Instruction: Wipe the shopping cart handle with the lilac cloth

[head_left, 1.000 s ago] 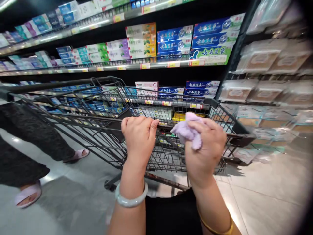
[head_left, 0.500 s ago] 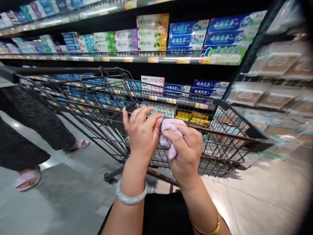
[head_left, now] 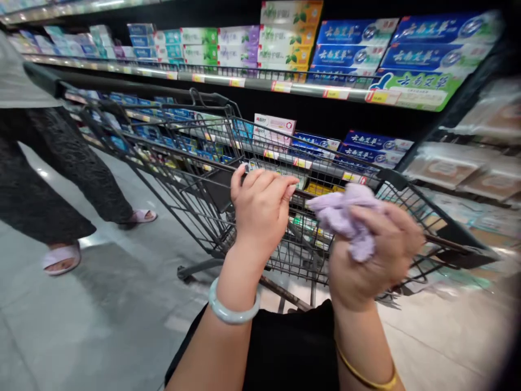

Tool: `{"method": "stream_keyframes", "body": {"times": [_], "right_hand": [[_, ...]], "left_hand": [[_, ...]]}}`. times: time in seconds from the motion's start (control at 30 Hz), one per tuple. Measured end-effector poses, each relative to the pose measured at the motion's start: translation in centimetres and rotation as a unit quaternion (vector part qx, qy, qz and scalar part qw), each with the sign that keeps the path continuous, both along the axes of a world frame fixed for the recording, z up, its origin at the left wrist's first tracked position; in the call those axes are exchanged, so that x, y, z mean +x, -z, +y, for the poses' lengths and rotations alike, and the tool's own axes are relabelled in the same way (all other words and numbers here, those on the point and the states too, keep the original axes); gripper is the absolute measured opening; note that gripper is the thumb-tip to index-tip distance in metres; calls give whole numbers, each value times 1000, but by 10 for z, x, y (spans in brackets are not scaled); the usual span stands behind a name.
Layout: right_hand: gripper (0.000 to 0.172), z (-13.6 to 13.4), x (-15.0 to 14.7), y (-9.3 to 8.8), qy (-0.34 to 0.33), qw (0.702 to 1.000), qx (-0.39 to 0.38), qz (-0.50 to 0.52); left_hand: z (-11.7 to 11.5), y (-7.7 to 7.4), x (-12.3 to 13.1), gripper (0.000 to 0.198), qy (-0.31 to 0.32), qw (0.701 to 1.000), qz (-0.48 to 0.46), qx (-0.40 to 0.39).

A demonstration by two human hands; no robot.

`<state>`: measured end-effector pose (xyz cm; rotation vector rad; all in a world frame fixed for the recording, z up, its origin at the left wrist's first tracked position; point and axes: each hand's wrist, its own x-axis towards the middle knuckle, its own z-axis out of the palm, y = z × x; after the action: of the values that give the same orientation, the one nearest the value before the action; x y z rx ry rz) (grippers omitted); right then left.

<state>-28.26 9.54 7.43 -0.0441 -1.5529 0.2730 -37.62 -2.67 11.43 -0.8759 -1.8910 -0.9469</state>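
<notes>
My left hand [head_left: 262, 209] is closed round the handle bar of a dark wire shopping cart [head_left: 195, 168]; a pale green bangle sits on that wrist. My right hand [head_left: 376, 258] is closed on a crumpled lilac cloth [head_left: 342, 217], pressed against the same bar further right; a gold bangle is on that wrist. The cart's basket stretches away to the left and looks empty.
Shelves of boxed toothpaste [head_left: 354, 54] run along the far side of the cart. Wrapped packs [head_left: 468, 163] fill the shelves at the right. A person in dark trousers and lilac slippers [head_left: 61, 255] stands on the tiled floor at the left.
My right hand with the cloth has slid right along the handle bar, away from my left hand. The view has shifted, so the cart and shelves sit more to the right and closer.
</notes>
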Motion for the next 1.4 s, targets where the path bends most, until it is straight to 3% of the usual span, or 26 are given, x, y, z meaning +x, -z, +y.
{"method": "stream_keyframes", "body": {"times": [0.1, 0.27, 0.47, 0.67, 0.87, 1.07, 1.2, 1.27, 1.4], "right_hand": [[33, -3, -2, 0, 33, 998, 3, 46], [28, -17, -3, 5, -35, 992, 70, -96], [27, -1, 4, -12, 71, 995, 15, 63], [26, -21, -2, -3, -28, 991, 63, -112], [28, 1, 14, -19, 91, 994, -15, 50], [32, -9, 16, -20, 1, 996, 18, -83], [35, 2, 26, -32, 57, 998, -25, 0], [34, 8, 27, -39, 59, 997, -26, -49], [33, 3, 16, -55, -18, 976, 12, -215]], "left_hand": [[0, 1, 0, 25, -3, 1000, 1, 3], [-1, 2, -2, 23, 0, 1000, 1, 0], [-1, 3, -3, 24, 6, 1000, 7, 2], [-2, 2, -4, 21, 8, 1000, 7, 1], [-1, 3, -3, 22, 4, 1000, 15, 6], [1, 4, -4, 20, -1, 1000, 21, 7], [1, 4, -4, 19, 5, 1000, 21, 12], [0, 3, -3, 19, 7, 1000, 16, 12], [-2, 2, -5, 19, 15, 1000, 2, 8]]}}
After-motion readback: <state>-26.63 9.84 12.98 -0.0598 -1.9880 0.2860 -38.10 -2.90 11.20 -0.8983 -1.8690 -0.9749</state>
